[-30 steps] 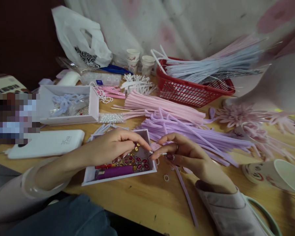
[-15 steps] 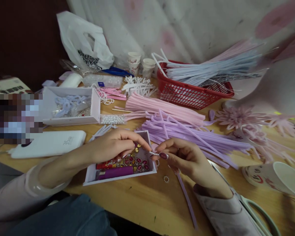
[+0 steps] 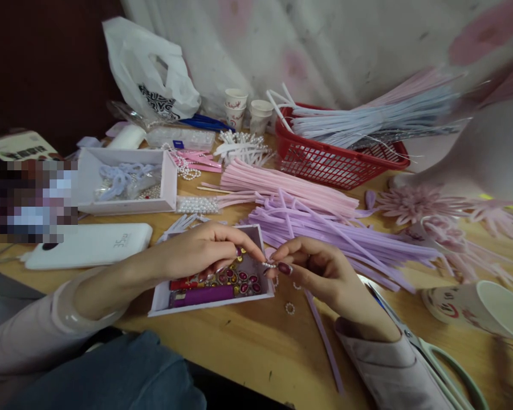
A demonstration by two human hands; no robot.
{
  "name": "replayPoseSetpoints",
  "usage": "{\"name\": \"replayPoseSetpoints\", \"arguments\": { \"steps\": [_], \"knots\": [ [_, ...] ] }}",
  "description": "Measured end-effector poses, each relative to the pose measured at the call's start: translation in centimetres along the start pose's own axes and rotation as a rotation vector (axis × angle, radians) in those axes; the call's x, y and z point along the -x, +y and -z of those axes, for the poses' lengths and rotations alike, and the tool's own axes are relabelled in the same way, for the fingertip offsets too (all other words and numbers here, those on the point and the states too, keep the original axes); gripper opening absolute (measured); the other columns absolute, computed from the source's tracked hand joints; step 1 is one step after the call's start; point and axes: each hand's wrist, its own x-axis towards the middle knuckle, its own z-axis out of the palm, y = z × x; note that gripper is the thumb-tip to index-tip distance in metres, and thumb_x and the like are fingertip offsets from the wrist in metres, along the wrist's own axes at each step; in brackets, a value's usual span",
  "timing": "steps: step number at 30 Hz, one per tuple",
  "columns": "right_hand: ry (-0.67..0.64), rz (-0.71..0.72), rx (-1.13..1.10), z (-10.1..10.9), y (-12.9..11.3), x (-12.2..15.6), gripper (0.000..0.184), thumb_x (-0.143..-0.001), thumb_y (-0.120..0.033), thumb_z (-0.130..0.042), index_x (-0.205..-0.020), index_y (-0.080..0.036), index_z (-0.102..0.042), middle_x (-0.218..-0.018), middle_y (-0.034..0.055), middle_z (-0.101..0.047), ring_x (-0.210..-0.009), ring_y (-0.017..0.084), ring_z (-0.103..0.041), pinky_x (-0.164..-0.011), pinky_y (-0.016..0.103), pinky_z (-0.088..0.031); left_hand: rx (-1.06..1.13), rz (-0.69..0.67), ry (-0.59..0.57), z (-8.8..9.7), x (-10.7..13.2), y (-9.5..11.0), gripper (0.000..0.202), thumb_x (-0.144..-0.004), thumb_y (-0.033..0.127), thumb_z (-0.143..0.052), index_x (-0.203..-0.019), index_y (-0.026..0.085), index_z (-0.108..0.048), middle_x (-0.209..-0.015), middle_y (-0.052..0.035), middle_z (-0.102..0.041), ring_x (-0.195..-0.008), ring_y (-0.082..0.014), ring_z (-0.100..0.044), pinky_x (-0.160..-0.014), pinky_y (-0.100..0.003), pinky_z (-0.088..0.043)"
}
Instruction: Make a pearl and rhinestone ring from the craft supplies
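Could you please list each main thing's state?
Pearl strand: pinched by the right hand
Left hand: beside it, touch unclear
Near box: open, holding gems
Far box: open, holding blue loops
Red basket: open, loaded
Purple stems: loosely piled
Power bank: lying flat
Scissors: partly hidden
White bag: upright

The light reaching my table (image 3: 239,336) is dim and flat, its source out of view, with the wall (image 3: 47,68) at ten o'clock sunk in near-black and deep shadow below the table edge at six. At four o'clock a paper cup (image 3: 453,302) looks stretched by the wide lens, a dark smudge of shadow beside it, and at one the curtain (image 3: 350,45) goes soft and grainy. Square blocks blot out a patch at nine, while the tiny beads (image 3: 269,265) at my fingertips show little crisp detail.
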Motion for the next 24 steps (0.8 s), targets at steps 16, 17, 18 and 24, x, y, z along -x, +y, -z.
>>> {"name": "replayPoseSetpoints", "arguments": {
  "steps": [16,17,18,24],
  "knots": [
    [-0.092,0.010,-0.138,0.5,0.4,0.0,0.018,-0.086,-0.022,-0.066,-0.102,-0.015,-0.062,-0.092,0.0082,-0.077,-0.081,0.014,-0.070,-0.074,0.027,-0.054,0.024,0.012,-0.029,0.1,0.0,-0.4,0.040,-0.079,0.018,-0.043,-0.105,0.019,-0.073,-0.049,0.0057,-0.048,-0.041,-0.0083,-0.041,-0.040,-0.017,-0.031],
    [-0.096,0.003,-0.156,0.5,0.5,0.0,0.017,-0.087,-0.023,-0.067,-0.101,-0.015,-0.062,-0.092,0.0082,-0.077,-0.078,0.013,-0.070,-0.071,0.025,-0.053,0.043,0.016,-0.031,0.1,-0.1,-0.6,0.041,-0.078,0.018,-0.043,-0.106,0.019,-0.073,-0.048,0.0058,-0.048,-0.041,-0.0083,-0.041,-0.040,-0.017,-0.032],
    [-0.098,-0.004,-0.177,0.5,0.6,0.0,0.017,-0.087,-0.023,-0.067,-0.101,-0.016,-0.062,-0.092,0.0081,-0.077,-0.074,0.012,-0.069,-0.066,0.022,-0.053,0.059,0.015,-0.030,0.1,-0.2,-0.7,0.041,-0.077,0.018,-0.044,-0.105,0.019,-0.073,-0.048,0.0058,-0.048,-0.041,-0.0083,-0.042,-0.040,-0.017,-0.032],
    [-0.116,0.001,-0.275,0.3,1.0,-0.2,0.020,-0.086,-0.024,-0.070,-0.103,-0.015,-0.062,-0.092,0.0088,-0.077,-0.063,0.009,-0.065,-0.056,0.018,-0.050,0.195,0.015,-0.023,0.1,-0.5,-0.9,0.037,-0.071,0.019,-0.047,-0.096,0.016,-0.074,-0.046,0.0066,-0.047,-0.039,-0.0069,-0.041,-0.042,-0.017,-0.034]
  ]
}}
